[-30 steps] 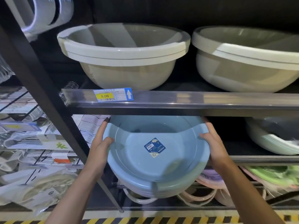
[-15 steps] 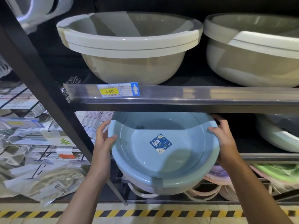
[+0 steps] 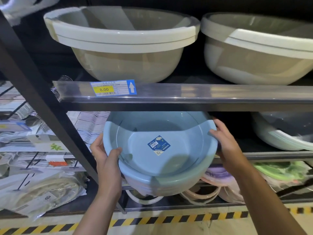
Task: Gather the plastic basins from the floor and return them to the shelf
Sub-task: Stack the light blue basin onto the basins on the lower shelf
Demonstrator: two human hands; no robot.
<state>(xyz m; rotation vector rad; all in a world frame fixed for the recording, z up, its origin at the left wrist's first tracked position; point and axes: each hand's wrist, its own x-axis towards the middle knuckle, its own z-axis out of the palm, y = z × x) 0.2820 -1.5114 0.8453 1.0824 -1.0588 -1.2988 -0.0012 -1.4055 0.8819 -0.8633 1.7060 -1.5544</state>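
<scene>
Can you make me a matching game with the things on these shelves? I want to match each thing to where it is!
Things:
1. blue basin
2. price tag
3. beige basin
4. striped tape

Places:
A. on the floor
B. on the top shelf, above the price tag
C. held between the two hands
D. stuck on the shelf edge

Pairs: 1-C, 2-D, 3-B, 4-A

The left hand and right hand grip the blue basin's rim.

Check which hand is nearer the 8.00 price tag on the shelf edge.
Left. The left hand grips the blue basin's rim below the price tag; the right hand grips the opposite rim, farther off to the tag's right.
</scene>
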